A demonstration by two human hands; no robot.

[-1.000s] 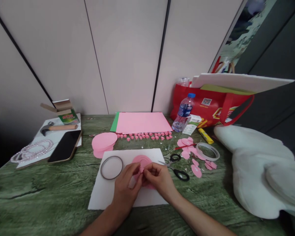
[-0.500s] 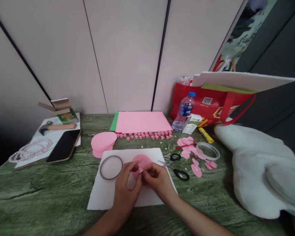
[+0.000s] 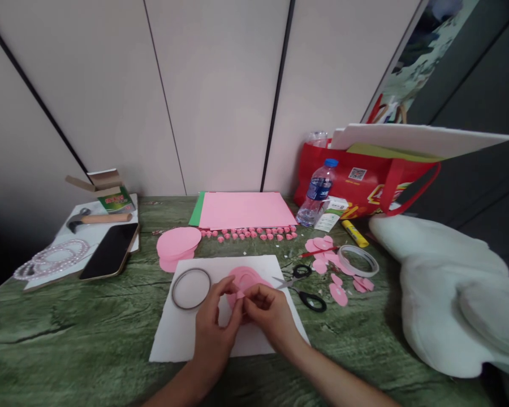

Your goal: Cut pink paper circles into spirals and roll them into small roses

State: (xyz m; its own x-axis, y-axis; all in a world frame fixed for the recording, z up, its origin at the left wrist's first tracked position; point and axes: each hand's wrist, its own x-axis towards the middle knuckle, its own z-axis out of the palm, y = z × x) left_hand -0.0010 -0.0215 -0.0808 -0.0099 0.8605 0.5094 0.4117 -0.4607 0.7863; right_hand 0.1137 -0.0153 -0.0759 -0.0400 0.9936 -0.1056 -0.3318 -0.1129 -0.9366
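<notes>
Pink paper piece (image 3: 240,293), small, pinched by left hand (image 3: 215,325) and right hand (image 3: 274,316) together. Below: pink disc (image 3: 246,273) on white board (image 3: 176,342).

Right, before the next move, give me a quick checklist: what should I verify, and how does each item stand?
1. Small pink paper piece held at the fingers of left hand and right hand: ok.
2. Fold of that piece neat: cannot tell, fingers partly hide it.
3. Flat rectangular white board beneath the hands: ok.
4. Black-handled metal scissors off the board: not ok, blade tips overlap its right edge.
5. Thin round grey ring lying on the board, left side: ok.
</notes>
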